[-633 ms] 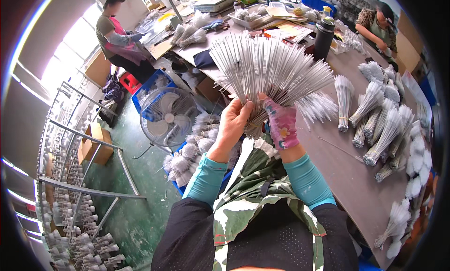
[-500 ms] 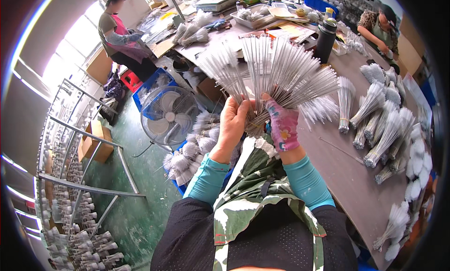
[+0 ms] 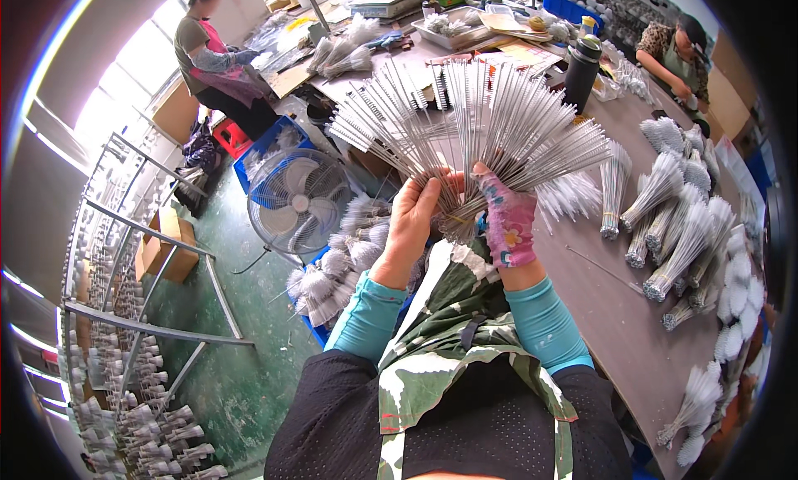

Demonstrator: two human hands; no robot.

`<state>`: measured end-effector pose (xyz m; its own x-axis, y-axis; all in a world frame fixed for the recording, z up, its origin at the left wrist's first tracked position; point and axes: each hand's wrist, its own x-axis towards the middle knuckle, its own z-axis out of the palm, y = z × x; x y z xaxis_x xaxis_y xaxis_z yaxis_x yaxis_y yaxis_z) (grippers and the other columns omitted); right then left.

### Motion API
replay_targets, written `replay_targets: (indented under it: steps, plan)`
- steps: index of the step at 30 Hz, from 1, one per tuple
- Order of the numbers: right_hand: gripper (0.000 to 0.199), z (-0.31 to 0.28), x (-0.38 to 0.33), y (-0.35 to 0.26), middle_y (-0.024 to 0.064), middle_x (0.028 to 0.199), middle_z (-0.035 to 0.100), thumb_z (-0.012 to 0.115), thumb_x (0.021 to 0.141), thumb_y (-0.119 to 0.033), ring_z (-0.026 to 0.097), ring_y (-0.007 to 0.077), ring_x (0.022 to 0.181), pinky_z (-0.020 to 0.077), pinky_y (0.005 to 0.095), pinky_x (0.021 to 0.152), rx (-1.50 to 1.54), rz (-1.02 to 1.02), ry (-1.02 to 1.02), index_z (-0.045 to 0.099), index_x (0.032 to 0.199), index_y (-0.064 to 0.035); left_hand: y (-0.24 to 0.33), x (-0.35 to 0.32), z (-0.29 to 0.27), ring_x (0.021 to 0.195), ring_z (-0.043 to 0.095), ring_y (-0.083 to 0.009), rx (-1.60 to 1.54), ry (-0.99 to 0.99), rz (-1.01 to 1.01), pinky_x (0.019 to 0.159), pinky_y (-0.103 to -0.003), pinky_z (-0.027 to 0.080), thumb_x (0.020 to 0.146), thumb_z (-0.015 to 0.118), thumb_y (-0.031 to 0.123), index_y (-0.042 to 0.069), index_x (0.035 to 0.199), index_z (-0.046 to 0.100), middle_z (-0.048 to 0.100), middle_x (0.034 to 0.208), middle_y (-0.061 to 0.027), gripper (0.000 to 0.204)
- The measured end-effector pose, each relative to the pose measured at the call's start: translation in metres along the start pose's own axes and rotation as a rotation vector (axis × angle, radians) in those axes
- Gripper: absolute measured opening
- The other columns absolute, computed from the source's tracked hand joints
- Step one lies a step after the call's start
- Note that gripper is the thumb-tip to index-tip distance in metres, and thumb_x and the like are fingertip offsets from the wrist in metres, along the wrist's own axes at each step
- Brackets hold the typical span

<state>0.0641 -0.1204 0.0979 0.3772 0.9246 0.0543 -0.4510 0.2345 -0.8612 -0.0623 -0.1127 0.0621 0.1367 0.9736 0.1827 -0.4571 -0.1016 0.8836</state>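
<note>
A thick bunch of thin wire-stemmed brushes fans out between my hands, white bristle ends upward and spread wide. My left hand, bare, is closed around the stems at the left, thumb pressed over them. On the right, my right hand, in a pink flowered glove with bare fingertips, grips the same stems with its thumb up. Below the hands the gathered stem ends bundle together above my camouflage apron. A few darker bristles show near the middle of the fan.
Tied brush bundles lie along the right of the table, with one loose wire brush. A dark bottle stands behind. To the left are a floor fan, a metal rack and brush-filled crates. Two people work farther off.
The brushes have spread into a wider, more even fan, its left side opening out lower and farther left. Both hands keep their hold and have barely shifted.
</note>
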Motion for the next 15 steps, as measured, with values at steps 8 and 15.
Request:
replay_targets:
  steps: [8, 15]
  plan:
    - [0.017, -0.003, 0.003, 0.007, 0.0024, 0.078, 0.064, 0.072, 0.078, -0.011, 0.058, 0.0094, 0.061, 0.0466, 0.0225, 0.054, -0.038, 0.007, 0.059, 0.064, 0.089, -0.0009, 0.007, -0.001, -0.003, 0.107, 0.057, -0.0213, -0.027, -0.121, -0.038, 0.090, -0.034, 0.047, 0.096, 0.046, 0.020, 0.000, 0.125, 0.045, 0.057, 0.117, -0.0156, 0.036]
    - [0.017, -0.006, 0.002, 0.002, 0.0031, 0.080, 0.065, 0.070, 0.080, -0.012, 0.059, 0.0098, 0.063, 0.0472, 0.0230, 0.056, -0.055, 0.051, 0.029, 0.064, 0.091, -0.0010, 0.000, 0.000, -0.006, 0.110, 0.055, -0.0244, -0.111, -0.149, -0.073, 0.092, -0.037, 0.047, 0.095, 0.046, 0.021, 0.002, 0.130, 0.042, 0.055, 0.121, -0.0170, 0.040]
